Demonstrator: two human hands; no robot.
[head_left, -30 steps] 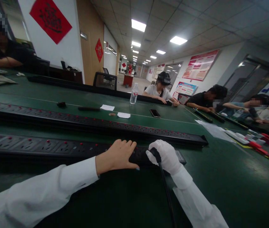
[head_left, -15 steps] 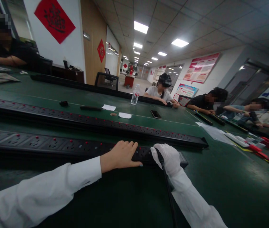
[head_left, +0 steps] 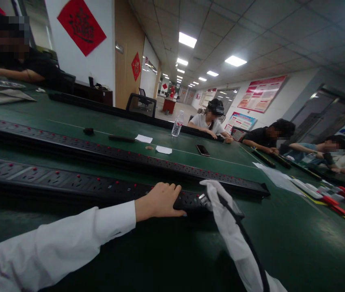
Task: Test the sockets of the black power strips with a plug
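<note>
Bare left hand (head_left: 162, 200) clasped across a black power strip (head_left: 83, 185); to its right, the gloved right hand (head_left: 219, 199) grips a metal-pronged plug (head_left: 203, 199), cord (head_left: 249, 239) along the forearm.

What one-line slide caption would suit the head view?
Bare left hand on the nearer power strip, gloved right hand holding a metal-pronged plug, its cord trailing.

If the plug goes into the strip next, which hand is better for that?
Probably the right hand: it holds the plug, metal prongs showing, near the end of the strip. The left hand rests on the strip, so it seems better placed for steadying.
</note>
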